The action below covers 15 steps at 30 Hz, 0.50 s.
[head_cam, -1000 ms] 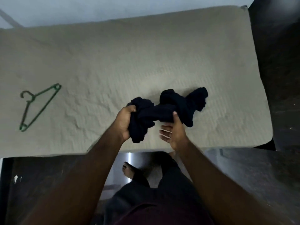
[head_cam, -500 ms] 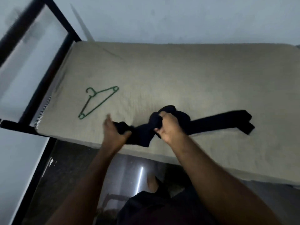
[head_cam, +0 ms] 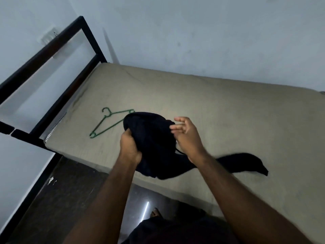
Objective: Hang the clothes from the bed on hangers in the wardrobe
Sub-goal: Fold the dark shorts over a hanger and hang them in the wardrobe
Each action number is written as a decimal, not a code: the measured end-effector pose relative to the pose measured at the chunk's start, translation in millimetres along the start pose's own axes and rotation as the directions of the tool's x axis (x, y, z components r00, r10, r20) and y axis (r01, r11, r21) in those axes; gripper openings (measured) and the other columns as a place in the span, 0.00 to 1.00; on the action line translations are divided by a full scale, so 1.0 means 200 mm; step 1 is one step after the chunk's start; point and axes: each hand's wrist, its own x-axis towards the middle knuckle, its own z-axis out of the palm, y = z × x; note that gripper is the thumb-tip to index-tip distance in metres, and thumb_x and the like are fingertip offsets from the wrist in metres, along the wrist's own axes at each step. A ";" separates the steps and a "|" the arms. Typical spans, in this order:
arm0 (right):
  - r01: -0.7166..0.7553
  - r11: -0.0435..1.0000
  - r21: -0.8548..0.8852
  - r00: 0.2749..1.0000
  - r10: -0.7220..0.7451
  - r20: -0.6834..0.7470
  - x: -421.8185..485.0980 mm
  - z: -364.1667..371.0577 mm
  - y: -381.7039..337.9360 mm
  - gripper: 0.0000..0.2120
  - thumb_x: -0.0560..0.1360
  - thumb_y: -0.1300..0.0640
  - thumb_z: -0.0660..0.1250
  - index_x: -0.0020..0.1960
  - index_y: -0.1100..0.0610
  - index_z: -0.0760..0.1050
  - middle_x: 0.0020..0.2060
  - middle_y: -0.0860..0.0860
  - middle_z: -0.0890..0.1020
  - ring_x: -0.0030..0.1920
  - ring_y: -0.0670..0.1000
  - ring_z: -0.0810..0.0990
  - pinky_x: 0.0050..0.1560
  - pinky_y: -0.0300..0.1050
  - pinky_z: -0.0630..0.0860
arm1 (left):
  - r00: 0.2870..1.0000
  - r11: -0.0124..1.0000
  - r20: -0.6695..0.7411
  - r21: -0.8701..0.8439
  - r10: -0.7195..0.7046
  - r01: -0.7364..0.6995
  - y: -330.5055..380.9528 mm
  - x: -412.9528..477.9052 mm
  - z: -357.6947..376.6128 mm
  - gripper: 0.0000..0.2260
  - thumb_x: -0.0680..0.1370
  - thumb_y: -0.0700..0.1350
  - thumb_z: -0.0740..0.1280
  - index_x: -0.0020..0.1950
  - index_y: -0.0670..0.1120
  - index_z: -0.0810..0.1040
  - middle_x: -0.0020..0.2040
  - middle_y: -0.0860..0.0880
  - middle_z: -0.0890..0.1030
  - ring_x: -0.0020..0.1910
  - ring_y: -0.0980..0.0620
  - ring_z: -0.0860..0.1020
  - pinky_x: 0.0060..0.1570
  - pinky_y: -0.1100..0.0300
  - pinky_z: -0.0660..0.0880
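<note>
Head view: left hand [head_cam: 130, 147] is clamped on a bunch of the dark garment [head_cam: 153, 138], held up over the near edge of the bed [head_cam: 228, 111]. One end trails flat on the bed to the right. The right hand [head_cam: 189, 138] has fingers spread, touching the cloth's upper right edge (no grip visible). Green hanger [head_cam: 105, 124] lies flat near the left end, one tip behind the garment. Bed surface runs wide beyond the hands.

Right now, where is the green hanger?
In the head view the green hanger lies flat on the tan mattress, at the left, between the black bed frame and the dark garment that hides its right end.
</note>
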 end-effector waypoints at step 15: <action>-0.492 0.869 0.063 0.743 0.380 0.552 0.14 0.00 0.20 0.41 0.67 0.21 0.56 0.58 0.55 0.78 0.45 0.56 0.84 0.46 0.56 0.82 0.52 0.50 0.79 | 0.895 0.961 0.429 0.277 -0.121 -0.002 0.20 -0.23 0.00 0.10 0.58 0.47 0.77 0.29 0.41 0.83 0.31 0.47 0.82 0.35 0.48 0.80 0.32 0.64 0.77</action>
